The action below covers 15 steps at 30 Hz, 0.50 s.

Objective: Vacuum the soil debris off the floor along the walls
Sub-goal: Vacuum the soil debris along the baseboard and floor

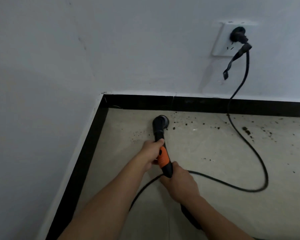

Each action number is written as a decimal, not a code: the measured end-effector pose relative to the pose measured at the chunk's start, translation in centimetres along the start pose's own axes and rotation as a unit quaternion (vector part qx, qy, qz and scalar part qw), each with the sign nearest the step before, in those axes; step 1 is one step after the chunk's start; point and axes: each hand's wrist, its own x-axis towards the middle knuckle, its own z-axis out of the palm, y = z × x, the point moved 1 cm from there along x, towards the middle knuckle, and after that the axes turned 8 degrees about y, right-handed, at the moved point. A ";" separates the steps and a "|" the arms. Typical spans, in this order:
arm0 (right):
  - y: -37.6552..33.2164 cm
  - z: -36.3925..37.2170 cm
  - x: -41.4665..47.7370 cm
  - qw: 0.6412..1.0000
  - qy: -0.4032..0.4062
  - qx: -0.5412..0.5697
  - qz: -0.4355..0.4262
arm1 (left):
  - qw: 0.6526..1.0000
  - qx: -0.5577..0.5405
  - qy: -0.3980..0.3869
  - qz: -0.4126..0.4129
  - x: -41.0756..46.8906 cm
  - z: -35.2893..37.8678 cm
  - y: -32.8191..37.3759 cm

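Note:
A black vacuum wand with an orange grip (163,157) points toward the room corner. Its round nozzle (161,121) rests on the beige floor (206,196) close to the back skirting. My left hand (150,153) grips the wand's upper tube just above the orange part. My right hand (178,181) grips the wand's lower black end, where the hose leaves. Dark soil crumbs (246,130) lie scattered to the right of the nozzle along the back wall, and a few specks (137,135) lie to its left.
A black power cord (260,163) runs from a plug (238,34) in a white wall socket (222,40) down across the floor in a loop to my hands. Black skirting (197,103) lines both white walls, which meet in a corner at the left.

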 end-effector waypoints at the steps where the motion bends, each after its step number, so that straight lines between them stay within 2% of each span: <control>1: 1.1 -0.6 -0.3 1.000 0.011 -0.008 0.010 | 1.000 0.007 -0.013 -0.001 -0.3 1.4 -0.2; 4: 1.9 -0.7 -0.3 1.000 0.018 -0.025 -0.002 | 1.000 0.012 -0.020 -0.004 -0.5 1.8 -0.4; 10: -4.9 3.2 0.3 0.991 -0.065 -0.022 -0.112 | 0.996 -0.028 0.078 -0.017 -0.2 -8.9 -1.6; 13: -6.8 5.7 -1.6 0.985 -0.096 -0.015 -0.141 | 0.995 -0.028 0.094 -0.028 -1.6 -13.0 -3.6; 15: -6.4 6.5 -2.9 0.986 -0.090 -0.010 -0.138 | 0.995 -0.022 0.091 -0.024 -2.5 -13.2 -4.6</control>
